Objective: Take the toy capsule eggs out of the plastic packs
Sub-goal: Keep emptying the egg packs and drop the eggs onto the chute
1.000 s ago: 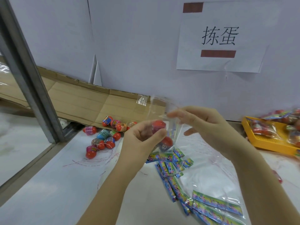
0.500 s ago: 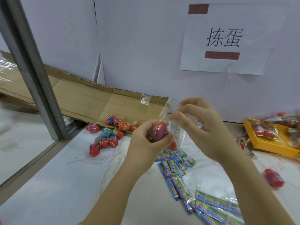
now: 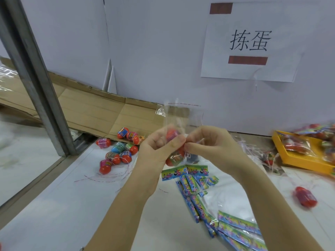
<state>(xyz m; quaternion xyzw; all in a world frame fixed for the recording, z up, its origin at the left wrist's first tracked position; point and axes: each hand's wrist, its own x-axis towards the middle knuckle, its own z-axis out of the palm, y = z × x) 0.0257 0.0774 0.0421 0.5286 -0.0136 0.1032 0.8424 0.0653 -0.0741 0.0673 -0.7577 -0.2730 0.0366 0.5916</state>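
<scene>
Head view: you hold a clear crinkly plastic pack (image 3: 178,115) above the white table (image 3: 54,205).
Left hand (image 3: 159,149): your fingers curl round the pack's lower part, the thumb pressing a red capsule egg (image 3: 171,134) inside it.
Right hand (image 3: 213,145): your thumb and forefinger pinch the film just beside the left thumb.
Loose eggs: a heap of red-bottomed capsule eggs (image 3: 117,149) lies on the table to your left.
Yellow plastic tray (image 3: 304,163): far right, holding filled packs.

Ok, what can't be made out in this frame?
Head view:
Egg count inside the clear plastic pack: left hand and right hand cover it.
Yellow tray: cut off by the right edge; contents blur behind wrapping.
Red capsule egg at right: blurred, wrapped or not unclear.
Labels on the loose capsule eggs: too small.
</scene>
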